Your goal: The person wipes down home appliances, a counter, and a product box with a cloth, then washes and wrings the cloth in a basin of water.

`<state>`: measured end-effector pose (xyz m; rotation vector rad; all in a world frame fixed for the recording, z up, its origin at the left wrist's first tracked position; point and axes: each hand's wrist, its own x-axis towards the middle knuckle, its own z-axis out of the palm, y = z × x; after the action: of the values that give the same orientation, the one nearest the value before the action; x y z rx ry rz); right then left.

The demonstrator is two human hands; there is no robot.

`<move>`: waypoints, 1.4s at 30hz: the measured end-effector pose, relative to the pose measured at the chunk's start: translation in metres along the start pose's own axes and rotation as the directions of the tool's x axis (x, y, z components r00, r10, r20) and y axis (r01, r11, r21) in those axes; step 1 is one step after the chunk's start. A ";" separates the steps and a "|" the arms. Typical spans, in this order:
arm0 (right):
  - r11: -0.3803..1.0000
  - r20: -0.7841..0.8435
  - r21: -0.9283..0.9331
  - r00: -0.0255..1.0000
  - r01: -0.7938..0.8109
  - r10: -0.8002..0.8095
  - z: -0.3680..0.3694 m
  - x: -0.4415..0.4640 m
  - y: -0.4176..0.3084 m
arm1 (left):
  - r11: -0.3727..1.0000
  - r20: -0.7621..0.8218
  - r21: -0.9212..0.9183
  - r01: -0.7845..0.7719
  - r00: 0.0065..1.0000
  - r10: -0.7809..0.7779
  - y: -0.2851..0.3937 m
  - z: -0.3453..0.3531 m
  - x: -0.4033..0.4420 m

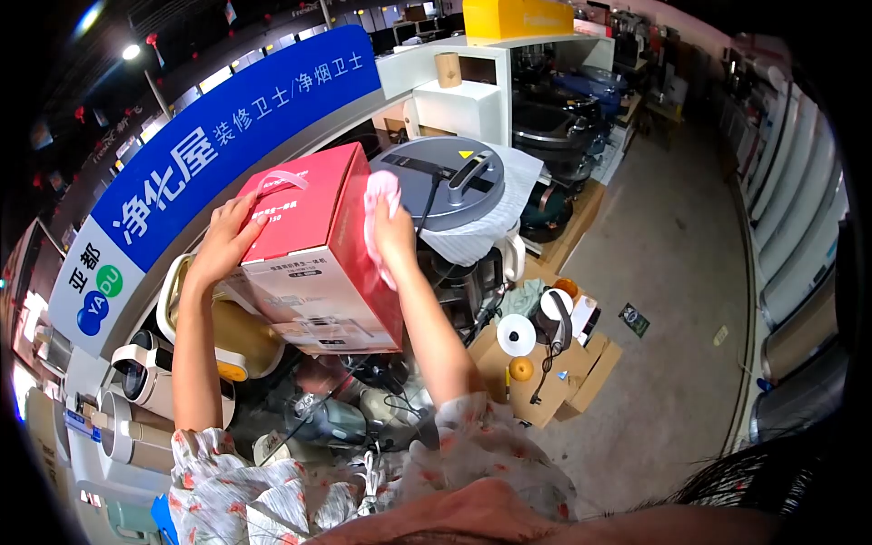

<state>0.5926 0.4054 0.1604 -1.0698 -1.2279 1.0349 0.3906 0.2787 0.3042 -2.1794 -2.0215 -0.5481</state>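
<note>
A red and white cardboard appliance box with a pink carry handle on top is tilted in front of me. My left hand grips its left side, fingers bent over the top edge. At the opposite side, my right hand holds a crumpled pink cloth against the red side panel. Just beyond the box lies a round grey appliance with a handle, resting on white wrapping. Below and left of the box stands a gold and white appliance.
A blue sign curves along the left behind the box. Beneath my arms are several small appliances and cords. To the right, an open cardboard carton holds white parts. A grey floor aisle runs past shelved appliances.
</note>
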 end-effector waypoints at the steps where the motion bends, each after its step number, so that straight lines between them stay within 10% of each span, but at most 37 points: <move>1: 0.998 0.037 0.002 0.998 0.056 -0.056 0.001 -0.016 0.026 | 1.000 0.005 -0.003 0.009 1.000 -0.009 0.001 -0.001 0.000; 3: 0.987 0.045 -0.016 0.986 0.161 -0.160 -0.024 -0.066 0.032 | 1.000 -0.005 -0.004 0.015 1.000 -0.015 0.002 0.000 0.000; 6: 0.973 0.205 -0.110 0.953 -0.205 0.224 -0.043 -0.077 0.072 | 1.000 -0.006 -0.009 0.007 1.000 -0.007 0.003 -0.001 -0.002; 9: 0.970 0.239 -0.142 0.944 -0.197 0.227 -0.052 -0.072 0.116 | 1.000 -0.010 -0.006 -0.003 1.000 0.003 0.000 0.001 -0.003; 15: 0.995 0.061 0.101 0.998 0.011 -0.017 -0.029 -0.055 0.032 | 1.000 0.001 -0.008 0.000 1.000 0.000 0.004 -0.001 -0.001; 16: 0.961 -0.084 0.103 0.965 0.258 -0.250 -0.018 -0.045 0.024 | 1.000 0.000 -0.004 0.006 1.000 -0.006 0.004 -0.001 -0.002; 27: 0.844 0.099 -0.536 0.991 -0.022 0.089 -0.021 -0.011 0.042 | 0.999 -0.011 0.014 0.029 1.000 -0.029 0.007 -0.001 -0.001; 30: 0.900 0.034 -0.427 0.996 0.093 -0.087 -0.023 -0.055 0.063 | 1.000 -0.015 0.016 0.021 1.000 -0.020 0.001 0.001 0.000; 37: 0.945 0.006 -0.311 0.994 -0.098 0.106 -0.030 -0.108 0.147 | 0.999 -0.031 0.007 0.037 0.999 -0.036 0.004 0.002 0.001; 42: 0.975 -0.019 0.057 0.977 0.214 -0.213 -0.034 -0.126 0.047 | 0.998 -0.027 0.018 0.055 0.998 -0.054 0.000 0.004 0.000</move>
<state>0.6169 0.2896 0.0885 -0.8762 -1.2646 0.8916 0.3915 0.2801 0.3001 -2.1005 -2.0696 -0.5587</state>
